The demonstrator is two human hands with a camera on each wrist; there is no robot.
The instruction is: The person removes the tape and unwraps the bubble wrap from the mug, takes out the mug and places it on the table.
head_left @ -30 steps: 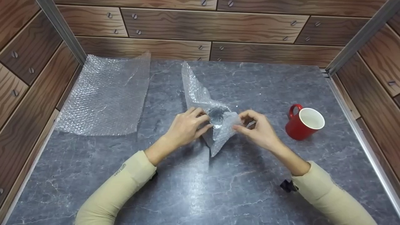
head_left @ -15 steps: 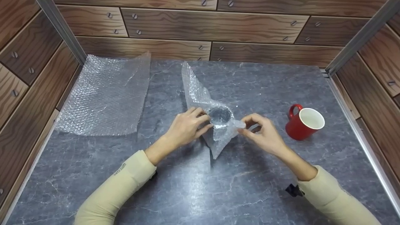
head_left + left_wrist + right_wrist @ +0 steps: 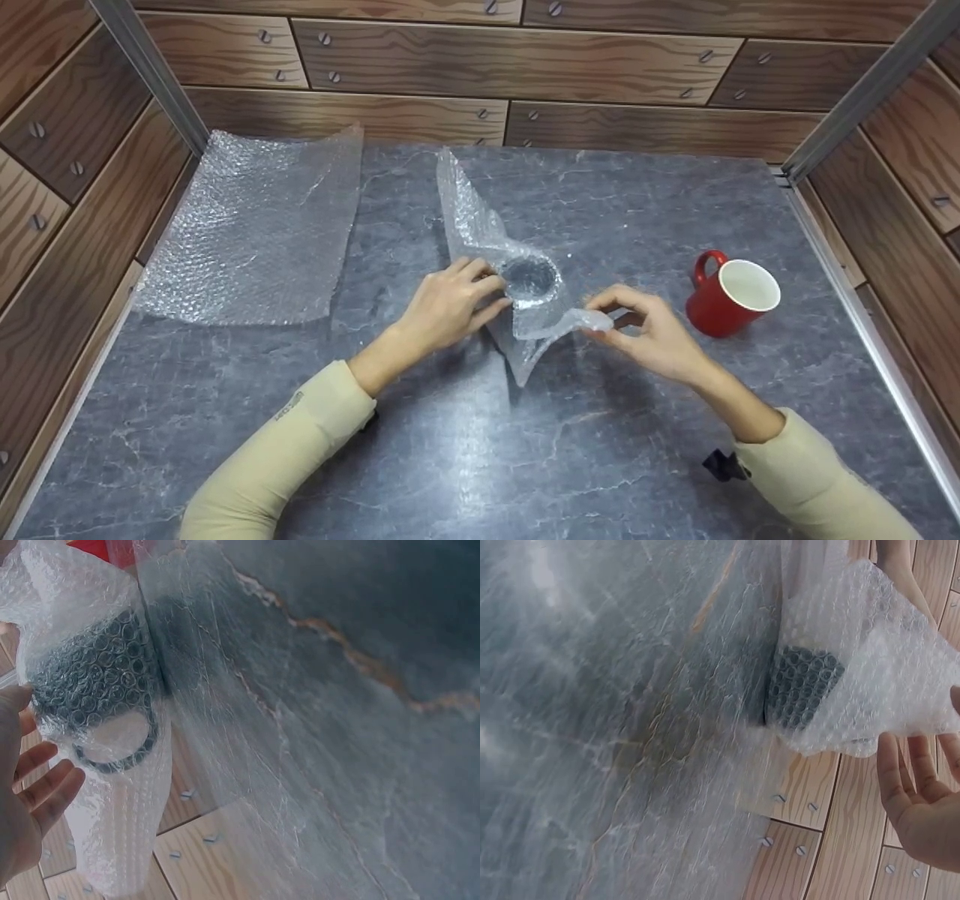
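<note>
A dark mug (image 3: 531, 279) stands in the middle of the table, wrapped in bubble wrap (image 3: 469, 214). Its handle shows through the bubbles in the left wrist view, below the dark body (image 3: 97, 675). At the mug's left side, my left hand (image 3: 454, 300) holds the wrapped mug with curved fingers and thumb. My right hand (image 3: 652, 330) pinches a loose flap (image 3: 577, 321) of the wrap between thumb and fingers, right of the mug. One long corner of wrap points toward the back, another toward the front.
A red mug (image 3: 721, 304) with a white inside stands at the right, near the right arm. A flat sheet of bubble wrap (image 3: 255, 232) lies at the back left. Wood-patterned walls (image 3: 517, 64) surround the grey marbled table (image 3: 420, 465) on three sides.
My right hand has moved right and toward the front, drawing the flap away from the mug's opening, which now shows fully. My left hand has stayed in place.
</note>
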